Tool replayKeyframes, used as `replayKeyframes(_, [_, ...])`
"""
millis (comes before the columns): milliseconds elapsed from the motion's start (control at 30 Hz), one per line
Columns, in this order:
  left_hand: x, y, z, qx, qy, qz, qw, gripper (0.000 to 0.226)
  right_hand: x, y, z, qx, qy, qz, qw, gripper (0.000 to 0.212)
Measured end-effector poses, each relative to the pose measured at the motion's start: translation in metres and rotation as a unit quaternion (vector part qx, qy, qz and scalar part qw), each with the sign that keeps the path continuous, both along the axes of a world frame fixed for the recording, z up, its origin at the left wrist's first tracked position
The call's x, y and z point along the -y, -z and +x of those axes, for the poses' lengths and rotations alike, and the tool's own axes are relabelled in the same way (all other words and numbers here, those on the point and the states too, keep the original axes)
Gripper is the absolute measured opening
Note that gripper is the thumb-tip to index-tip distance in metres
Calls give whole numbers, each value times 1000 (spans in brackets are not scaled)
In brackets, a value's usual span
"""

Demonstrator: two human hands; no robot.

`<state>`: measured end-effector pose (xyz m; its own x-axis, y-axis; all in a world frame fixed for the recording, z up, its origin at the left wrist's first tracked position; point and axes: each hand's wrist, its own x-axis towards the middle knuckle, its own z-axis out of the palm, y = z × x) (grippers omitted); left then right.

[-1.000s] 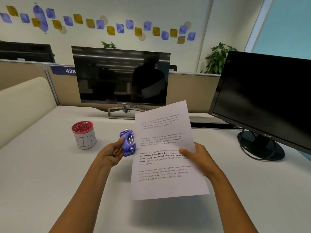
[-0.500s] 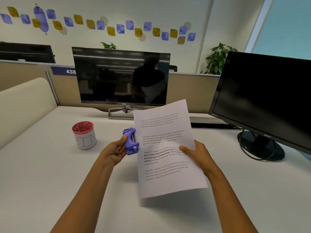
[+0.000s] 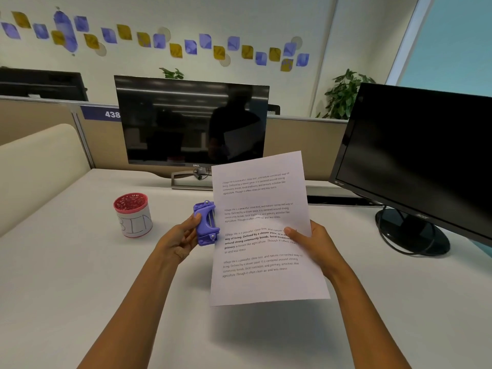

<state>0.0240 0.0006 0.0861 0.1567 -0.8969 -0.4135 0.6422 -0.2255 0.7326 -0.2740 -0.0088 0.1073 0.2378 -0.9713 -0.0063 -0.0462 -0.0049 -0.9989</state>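
My left hand [image 3: 179, 239] grips a small purple plastic hole punch [image 3: 205, 223], held upright above the white desk. My right hand [image 3: 312, 242] pinches a printed sheet of paper [image 3: 262, 230] by its right edge, thumb on the printed side. The sheet stands nearly upright and slightly tilted, its left edge right beside the punch and overlapping the punch's right side. Several short paragraphs of text cover the page.
A red mesh cup labelled BIN [image 3: 133, 215] stands on the desk [image 3: 66, 275] to the left. A Dell monitor [image 3: 191, 123] stands at the back centre. A second black monitor [image 3: 415, 161] with a round base [image 3: 411, 234] fills the right. Partition walls run behind.
The sheet has swung more upright and shifted left toward the punch. My left hand has raised the punch and brought it up to the paper's left edge.
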Motion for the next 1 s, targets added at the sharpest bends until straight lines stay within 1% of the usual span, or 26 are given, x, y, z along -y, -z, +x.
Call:
replayKeyframes(133, [-1,-1,-1,-4,-6,-4,1000,33,-1,1,0,19,-12,13,1000,32])
replayKeyframes(367, [-3,1,-1,-29,-14,-4,999,33,-1,3,-4,12,-38,30,999,35])
replayKeyframes(600, [-2,2,-1,-42,-27,-6,999,29,-3,4,-3,33,-58,52,996,30])
replayKeyframes(733, [-2,2,-2,-52,-33,-8,998,29,-3,6,-5,18,-64,56,996,28])
replayKeyframes(833, [-1,2,-1,-44,-34,-4,998,31,-2,7,-7,15,-71,56,996,29])
replayKeyframes(1000, [0,3,-4,-22,-6,-17,1000,30,2,4,-7,7,-57,49,997,26])
